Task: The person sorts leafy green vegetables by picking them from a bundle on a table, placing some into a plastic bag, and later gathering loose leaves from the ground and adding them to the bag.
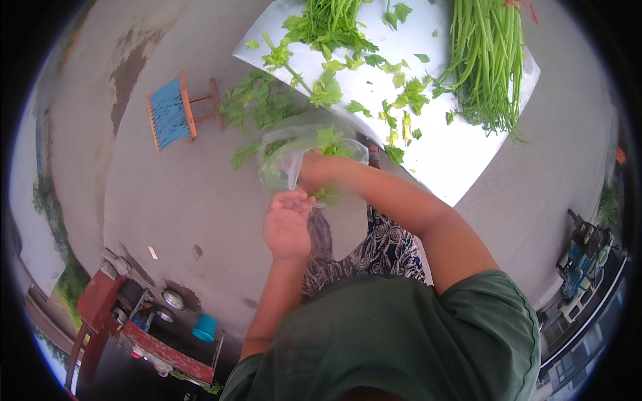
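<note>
A clear plastic bag hangs in front of my legs with green celery leaves inside it. The fingers of my left hand pinch its near rim. My right hand reaches down into the bag's mouth among the leaves; its fingers are hidden, so whether it grips anything is unclear. Beyond the bag stands a shiny metal-topped table. It carries a bunch of celery at the far side and a large bundle of long green stalks at the right, with loose leaves scattered between.
Leafy celery lies low beside the table's left edge. A small wooden stool with a blue woven seat is on the concrete floor to the left. Metal bowls and a teal bucket are at lower left; a parked vehicle is far right.
</note>
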Action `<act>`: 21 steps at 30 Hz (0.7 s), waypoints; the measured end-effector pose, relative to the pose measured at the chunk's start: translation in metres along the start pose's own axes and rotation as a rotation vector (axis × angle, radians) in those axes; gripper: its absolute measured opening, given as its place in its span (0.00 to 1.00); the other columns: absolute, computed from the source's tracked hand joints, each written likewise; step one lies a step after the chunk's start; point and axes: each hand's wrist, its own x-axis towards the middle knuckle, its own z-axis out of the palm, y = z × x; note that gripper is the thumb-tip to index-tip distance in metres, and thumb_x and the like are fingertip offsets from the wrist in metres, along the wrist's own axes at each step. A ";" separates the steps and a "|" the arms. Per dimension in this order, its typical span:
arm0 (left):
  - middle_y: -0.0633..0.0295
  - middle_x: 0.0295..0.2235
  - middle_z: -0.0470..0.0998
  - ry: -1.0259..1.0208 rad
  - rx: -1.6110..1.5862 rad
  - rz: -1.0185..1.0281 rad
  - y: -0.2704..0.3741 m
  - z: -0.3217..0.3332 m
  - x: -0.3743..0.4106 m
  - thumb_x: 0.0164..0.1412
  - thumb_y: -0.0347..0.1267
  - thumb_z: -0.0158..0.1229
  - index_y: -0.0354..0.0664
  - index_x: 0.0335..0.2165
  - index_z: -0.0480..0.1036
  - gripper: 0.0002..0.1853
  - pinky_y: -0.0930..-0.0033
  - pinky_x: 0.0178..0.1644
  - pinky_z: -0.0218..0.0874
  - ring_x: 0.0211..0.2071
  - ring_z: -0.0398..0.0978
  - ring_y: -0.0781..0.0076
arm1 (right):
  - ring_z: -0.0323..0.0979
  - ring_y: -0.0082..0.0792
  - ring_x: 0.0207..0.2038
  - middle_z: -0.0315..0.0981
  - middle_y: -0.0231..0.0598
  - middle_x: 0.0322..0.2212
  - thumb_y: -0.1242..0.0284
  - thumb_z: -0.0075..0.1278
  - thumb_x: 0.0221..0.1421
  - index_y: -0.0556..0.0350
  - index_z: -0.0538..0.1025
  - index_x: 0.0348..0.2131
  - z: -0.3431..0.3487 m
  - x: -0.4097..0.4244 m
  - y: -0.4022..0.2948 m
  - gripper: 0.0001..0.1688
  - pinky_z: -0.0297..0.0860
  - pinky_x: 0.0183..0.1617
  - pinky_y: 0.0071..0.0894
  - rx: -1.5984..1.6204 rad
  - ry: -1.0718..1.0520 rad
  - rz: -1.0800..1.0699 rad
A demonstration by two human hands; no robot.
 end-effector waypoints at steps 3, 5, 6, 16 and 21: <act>0.53 0.36 0.68 0.008 -0.048 0.003 0.010 -0.005 0.005 0.59 0.41 0.38 0.36 0.34 0.68 0.20 0.59 0.48 0.57 0.32 0.64 0.68 | 0.55 0.51 0.56 0.60 0.43 0.53 0.59 0.59 0.40 0.44 0.68 0.51 -0.033 -0.046 -0.003 0.36 0.52 0.57 0.51 0.034 0.010 -0.107; 0.53 0.34 0.68 0.072 0.028 0.033 0.019 -0.008 0.009 0.59 0.42 0.38 0.36 0.34 0.68 0.19 0.59 0.47 0.58 0.32 0.64 0.67 | 0.53 0.52 0.57 0.58 0.44 0.55 0.64 0.60 0.40 0.45 0.66 0.53 -0.044 -0.077 0.011 0.38 0.51 0.59 0.50 0.280 0.206 -0.178; 0.53 0.34 0.68 0.108 0.068 0.049 0.023 -0.009 0.008 0.59 0.42 0.38 0.37 0.34 0.68 0.19 0.59 0.46 0.58 0.32 0.64 0.66 | 0.50 0.52 0.59 0.56 0.45 0.55 0.66 0.61 0.39 0.47 0.66 0.52 -0.050 -0.096 0.021 0.38 0.50 0.60 0.51 0.447 0.358 -0.209; 0.55 0.30 0.69 0.190 0.130 -0.007 -0.021 -0.031 0.030 0.59 0.42 0.40 0.38 0.33 0.69 0.19 0.58 0.45 0.57 0.27 0.63 0.69 | 0.35 0.53 0.63 0.42 0.41 0.61 0.46 0.62 0.33 0.40 0.60 0.57 0.030 -0.145 0.228 0.54 0.32 0.62 0.63 -0.435 1.023 0.495; 0.56 0.30 0.69 0.256 0.043 -0.083 -0.043 -0.026 0.044 0.59 0.43 0.41 0.38 0.32 0.70 0.19 0.58 0.44 0.58 0.25 0.63 0.69 | 0.45 0.50 0.60 0.49 0.42 0.57 0.52 0.61 0.39 0.45 0.64 0.54 -0.077 -0.083 0.254 0.44 0.44 0.60 0.57 -0.403 1.256 0.431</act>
